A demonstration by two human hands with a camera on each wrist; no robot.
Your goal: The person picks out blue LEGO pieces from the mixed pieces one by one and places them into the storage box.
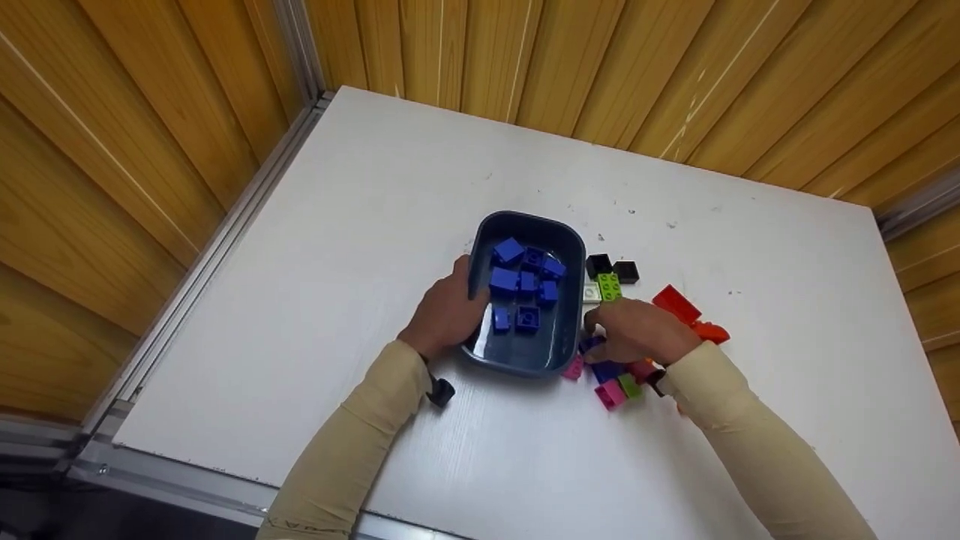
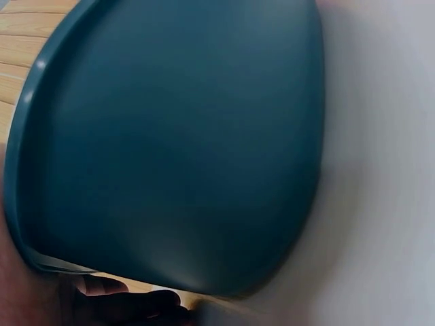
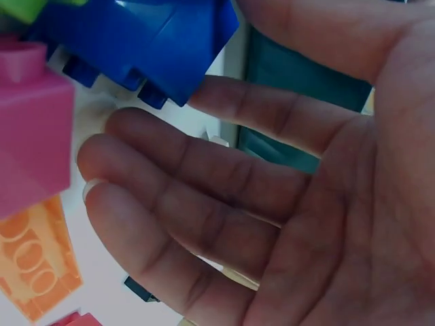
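Note:
A dark blue plastic tub (image 1: pixel 517 351) stands on the white table, with several blue toy bricks (image 1: pixel 504 281) lying loose inside. My left hand (image 1: pixel 444 311) grips its left side, thumb over the rim; the tub's outer wall (image 2: pixel 183 136) fills most of the left wrist view. Just right of the tub, my right hand (image 1: pixel 637 330) reaches down into a loose pile of bricks. Its thumb and index finger pinch a blue brick (image 3: pixel 146 44), while the other fingers lie extended beneath. A pink brick (image 3: pixel 34 129) is close by in the right wrist view.
Two black bricks (image 1: pixel 625 271), a lime green brick (image 1: pixel 609 286) and a white brick (image 1: pixel 592 292) lie beyond my right hand. Red bricks (image 1: pixel 676 304) are to its right. An orange brick (image 3: pixel 34 261) shows below the pink one. Wooden panels (image 1: pixel 525 60) border the table's back.

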